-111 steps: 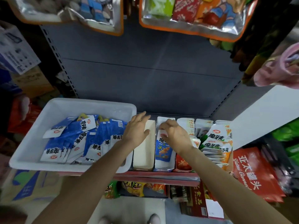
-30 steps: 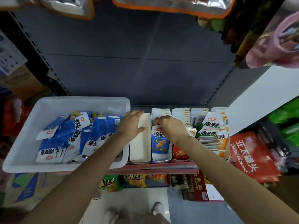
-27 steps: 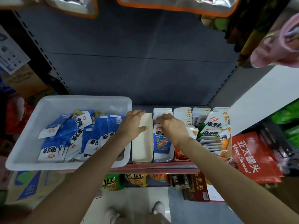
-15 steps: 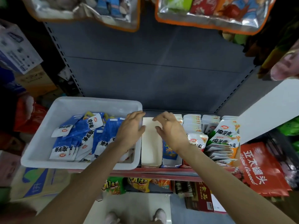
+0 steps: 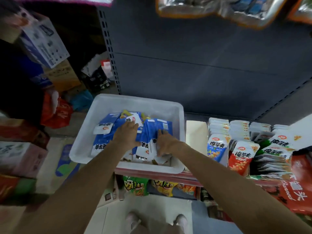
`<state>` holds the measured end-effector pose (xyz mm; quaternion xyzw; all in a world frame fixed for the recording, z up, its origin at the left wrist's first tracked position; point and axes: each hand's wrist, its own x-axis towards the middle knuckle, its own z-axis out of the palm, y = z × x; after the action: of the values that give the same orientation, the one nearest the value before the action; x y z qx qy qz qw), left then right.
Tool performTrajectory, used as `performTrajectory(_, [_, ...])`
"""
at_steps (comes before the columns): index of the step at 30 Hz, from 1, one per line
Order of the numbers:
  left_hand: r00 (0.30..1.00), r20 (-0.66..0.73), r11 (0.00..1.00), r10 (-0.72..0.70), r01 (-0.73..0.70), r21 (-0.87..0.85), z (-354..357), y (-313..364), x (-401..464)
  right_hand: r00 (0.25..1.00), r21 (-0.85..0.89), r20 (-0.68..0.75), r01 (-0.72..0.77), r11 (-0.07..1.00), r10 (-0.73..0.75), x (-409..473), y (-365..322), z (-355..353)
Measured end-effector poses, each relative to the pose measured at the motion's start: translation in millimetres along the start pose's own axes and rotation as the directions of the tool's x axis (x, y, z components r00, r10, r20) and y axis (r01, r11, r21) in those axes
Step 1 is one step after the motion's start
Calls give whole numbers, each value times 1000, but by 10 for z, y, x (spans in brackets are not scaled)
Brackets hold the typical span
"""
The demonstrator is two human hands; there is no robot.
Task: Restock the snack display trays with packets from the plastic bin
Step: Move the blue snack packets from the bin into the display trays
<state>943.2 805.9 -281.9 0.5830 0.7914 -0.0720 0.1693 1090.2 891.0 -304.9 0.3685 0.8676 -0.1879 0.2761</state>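
Seen from above, a person's two bare forearms reached into a white plastic bin — a rectangular tub with rounded corners and smooth, slightly translucent walls — which sat on a red-edged shelf against a dark grey metal back panel.

Inside the bin lay a loose heap of blue-and-white snack packets, flat glossy foil pouches printed with bold black Chinese characters too blurred to read. The left hand lay palm down on the heap, fingers stretched forward and roughly straight, pressing on the packets without closing round any. The right hand rested just beside it on the right side of the heap, fingers bent over packet edges; whether it actually gripped one could not be told.

To the right of the bin stood the display trays: an empty cream cardboard tray, long and narrow, then a tray of blue-fronted packets, a tray of red-fronted packets, and green-and-white packets stacked slanting. Their labels carried similar large black characters.

Below the shelf sat crinkled bags in green and yellow. A red pouch at far right showed the partial word "anned" in white script.
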Motion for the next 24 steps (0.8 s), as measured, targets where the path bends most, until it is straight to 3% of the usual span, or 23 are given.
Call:
performTrajectory(4, [1000,15,998,-16,17,-66,85,-17,-20,996,-143,-89,-19,990,6,57,-9,166])
performTrajectory(9, [1000,15,995,-21,22,-102,90,-35,-15,985,-166,-117,108,980,-128,-253,15,38])
performTrajectory(12, [999,4,977,-32,32,-211,99,-46,-33,971,-174,-151,159,972,-186,-436,47,-82])
performTrajectory(14, [998,-48,939,-34,15,-344,90,-47,-55,947,-147,-253,167,975,-200,-536,29,-146])
performTrajectory(16, [989,-145,875,-12,-59,-480,56,-23,-98,898,76,-405,223,972,-174,-642,18,-217])
performTrajectory(19, [951,-302,785,67,-237,-573,-40,88,-188,827,499,-560,377,780,-41,-807,82,-329])
performTrajectory(22, [930,-356,712,87,-308,-631,-174,258,-233,779,649,-626,498,575,31,-950,243,-440])
performTrajectory(24, [923,-376,703,78,-318,-636,-245,389,-215,767,679,-639,527,511,59,-1010,368,-492])
